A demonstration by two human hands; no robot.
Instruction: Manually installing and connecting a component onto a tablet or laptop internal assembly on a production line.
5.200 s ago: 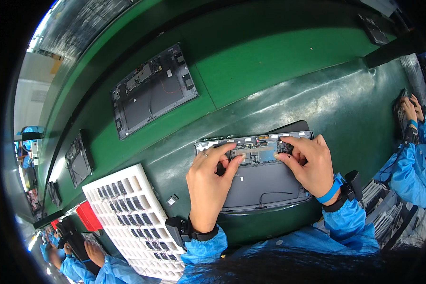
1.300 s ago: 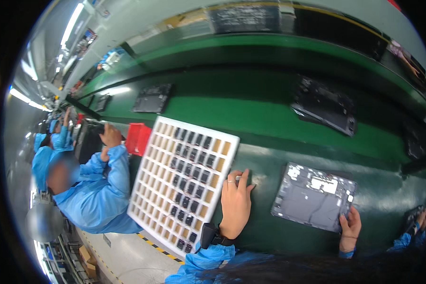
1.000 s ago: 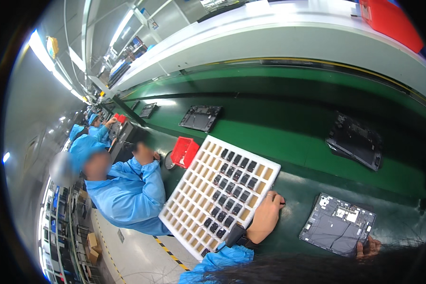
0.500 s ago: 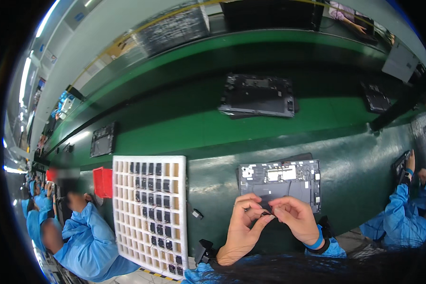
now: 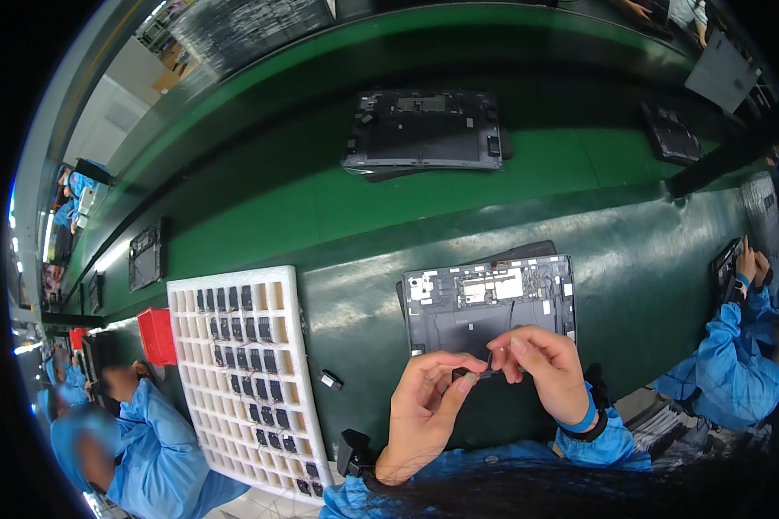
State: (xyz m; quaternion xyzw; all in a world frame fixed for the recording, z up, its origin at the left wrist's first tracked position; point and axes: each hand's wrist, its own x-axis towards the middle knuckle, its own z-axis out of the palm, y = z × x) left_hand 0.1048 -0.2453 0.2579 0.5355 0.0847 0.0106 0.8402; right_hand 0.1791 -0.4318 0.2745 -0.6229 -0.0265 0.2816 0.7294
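In front of me lies an opened black laptop base [image 5: 441,324] with white and silver patches along its far side. Above its near edge, my left hand [image 5: 428,406] pinches a small black part [image 5: 464,374] between thumb and fingers. My right hand [image 5: 552,372] is close beside it, thumb and forefinger drawn together at a thin dark piece too small to make out. To the left stands a white foam tray [image 5: 299,381] with many cells, several of them holding small black parts with thin wires. A single small black part [image 5: 331,379] rests on the bench between tray and laptop base.
Beyond the bench runs a green conveyor [image 5: 571,147] carrying another opened laptop base [image 5: 424,134]. Further units lie at its left [image 5: 145,255] and right. A red bin [image 5: 157,336] stands beside the tray. Co-workers in blue sleeves sit on both sides. A dark post [image 5: 718,164] rises at the right.
The view has shifted, so the bench items appear further left and higher. My hands have moved slightly apart, and the black part in my left hand shows more plainly.
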